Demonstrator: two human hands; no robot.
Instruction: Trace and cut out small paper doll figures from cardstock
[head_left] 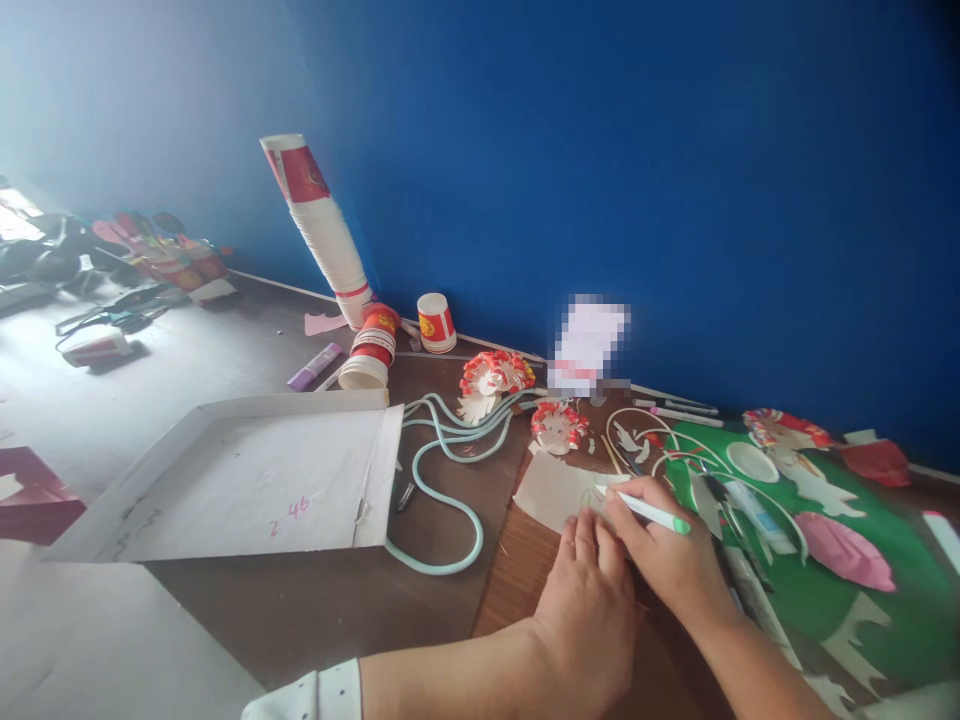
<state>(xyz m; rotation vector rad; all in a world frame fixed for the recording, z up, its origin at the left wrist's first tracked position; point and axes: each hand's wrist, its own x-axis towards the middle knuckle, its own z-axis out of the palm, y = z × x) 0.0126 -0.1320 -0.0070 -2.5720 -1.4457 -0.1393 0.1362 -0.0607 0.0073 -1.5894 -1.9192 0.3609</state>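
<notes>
My right hand [675, 545] is closed around a white marker pen [645, 508] with a green end. The pen's tip rests on a curved off-white piece of paper [547, 488], where a faint green line shows. My left hand [589, 590] lies on the lower edge of this paper, fingers stretched out over it. Just behind the paper sits a red and white cut paper-cup flower [559, 428], with a second such flower [496, 375] farther back.
An open white box lid [247, 480] stands at left, with a pale blue cable [478, 530] beside it. A leaning cup stack [330, 245] and a single upside-down cup [436, 323] stand near the blue wall. A green sheet [892, 640] at right carries paper scraps and a pink cutout [844, 550].
</notes>
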